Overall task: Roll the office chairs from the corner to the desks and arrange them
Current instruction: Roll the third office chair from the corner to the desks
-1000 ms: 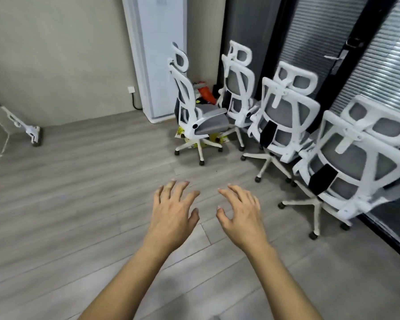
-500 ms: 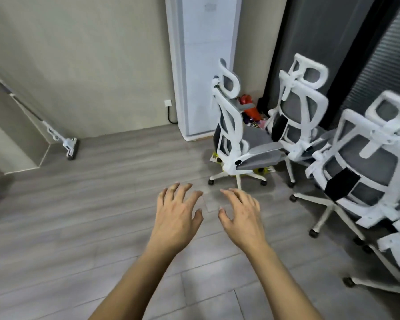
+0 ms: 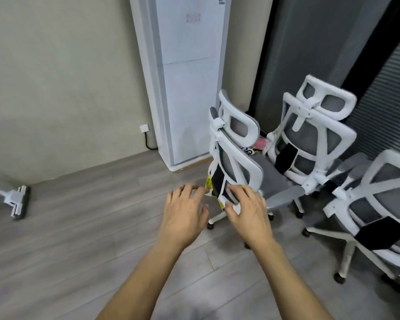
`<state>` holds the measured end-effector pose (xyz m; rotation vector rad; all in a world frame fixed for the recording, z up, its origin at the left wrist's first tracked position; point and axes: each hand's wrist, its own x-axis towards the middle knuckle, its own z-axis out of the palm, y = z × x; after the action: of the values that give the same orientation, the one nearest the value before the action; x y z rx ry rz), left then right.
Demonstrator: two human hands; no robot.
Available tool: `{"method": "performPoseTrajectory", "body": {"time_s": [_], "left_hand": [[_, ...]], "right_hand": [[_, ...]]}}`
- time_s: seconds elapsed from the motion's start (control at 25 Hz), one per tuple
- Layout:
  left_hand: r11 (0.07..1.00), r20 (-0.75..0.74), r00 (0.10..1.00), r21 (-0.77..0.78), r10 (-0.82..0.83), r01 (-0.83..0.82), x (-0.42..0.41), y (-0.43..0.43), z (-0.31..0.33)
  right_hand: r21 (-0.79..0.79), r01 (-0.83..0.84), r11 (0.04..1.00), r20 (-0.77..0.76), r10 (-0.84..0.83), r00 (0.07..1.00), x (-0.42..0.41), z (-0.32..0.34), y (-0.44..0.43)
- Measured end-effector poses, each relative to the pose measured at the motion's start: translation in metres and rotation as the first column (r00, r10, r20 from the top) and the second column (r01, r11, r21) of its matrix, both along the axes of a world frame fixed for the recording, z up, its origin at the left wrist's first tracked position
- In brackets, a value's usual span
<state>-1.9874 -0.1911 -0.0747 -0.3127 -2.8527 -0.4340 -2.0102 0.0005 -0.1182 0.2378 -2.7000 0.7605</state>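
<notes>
Three white-framed office chairs with grey mesh stand in the corner at right. The nearest chair (image 3: pixel 237 144) shows its side and its tall back, directly ahead of my hands. A second chair (image 3: pixel 314 137) stands behind it by the dark wall, and a third chair (image 3: pixel 383 204) is at the right edge. My left hand (image 3: pixel 185 215) is stretched out, fingers spread, holding nothing, just left of the nearest chair's lower back. My right hand (image 3: pixel 249 211) is also open, its fingertips over the lower edge of that backrest; actual contact is unclear.
A tall white standing air conditioner (image 3: pixel 185 77) stands against the wall behind the chairs, with a wall socket (image 3: pixel 144 128) and cable beside it. A white floor-cleaner head (image 3: pixel 17 202) lies at the far left. Yellow and pink items lie behind the nearest chair. Grey plank floor (image 3: pixel 79 227) spreads left.
The view has closed in on the chairs and swung left; the nearest chair now sits directly before my hands. Both hands stay outstretched and open.
</notes>
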Motion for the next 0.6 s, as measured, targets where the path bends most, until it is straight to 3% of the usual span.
{"method": "performPoseTrajectory", "body": {"time_s": [0.24,0.36,0.6], "left_hand": [[0.984,0.004,0.985,-0.041,-0.173,0.173,-0.199,-0.019,-0.006],[0.972,0.037,0.975,-0.081,-0.219,0.222,-0.292,-0.018,-0.015],[0.92,0.161,0.914,-0.061,-0.373,0.387,-0.446,-0.019,-0.032]], "right_hand": [[-0.052,0.189,0.981,-0.038,-0.191,0.981,-0.164,-0.009,-0.002],[-0.054,0.294,0.954,0.015,-0.293,0.956,-0.242,-0.024,0.002],[0.002,0.488,0.873,0.107,-0.485,0.868,-0.324,-0.041,0.005]]}}
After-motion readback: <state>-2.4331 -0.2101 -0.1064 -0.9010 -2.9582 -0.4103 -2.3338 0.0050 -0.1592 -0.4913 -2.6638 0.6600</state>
